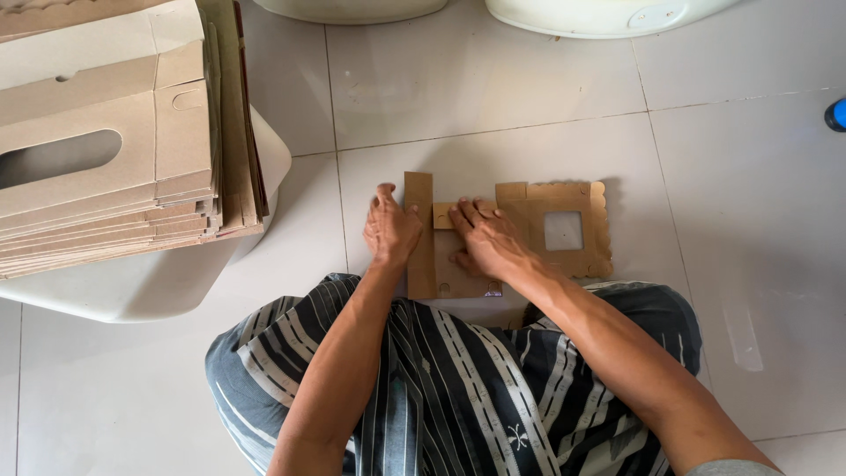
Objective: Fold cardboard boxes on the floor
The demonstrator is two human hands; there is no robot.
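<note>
**Flat box blank pressed against the floor with both hands**

Head view. A brown cardboard blank (564, 227), die-cut with a square window and a scalloped edge on its right and upper sides, lay flat on the pale tiled floor (493, 97), directly in front of the seated person's knees. The left hand (390, 231) rested palm down, fingers together and released, on the narrow upright flap (419, 238) at the left end of the blank, grasping nothing. The right hand (486, 240) lay spread across the middle panel just beside it, fingers extended toward the flap, likewise pressing rather than gripping; whether a fold lay beneath this palm could not be told. The striped garment (458, 388) covered the lap below both forearms.

To the left, well apart from the hands, a stack of flattened boxes (106, 150) with oval openings sat on a white plastic stool (132, 282). The rims of two white containers (608, 13) showed at the upper edge, and a blue object (837, 115) at the right edge.

Judgement on technique: a crease of this kind is best formed with one palm anchoring the main panel so that it cannot slide on the smooth tile, while the other runs evenly along the score line; uneven pressure would likely skew the flap.
</note>
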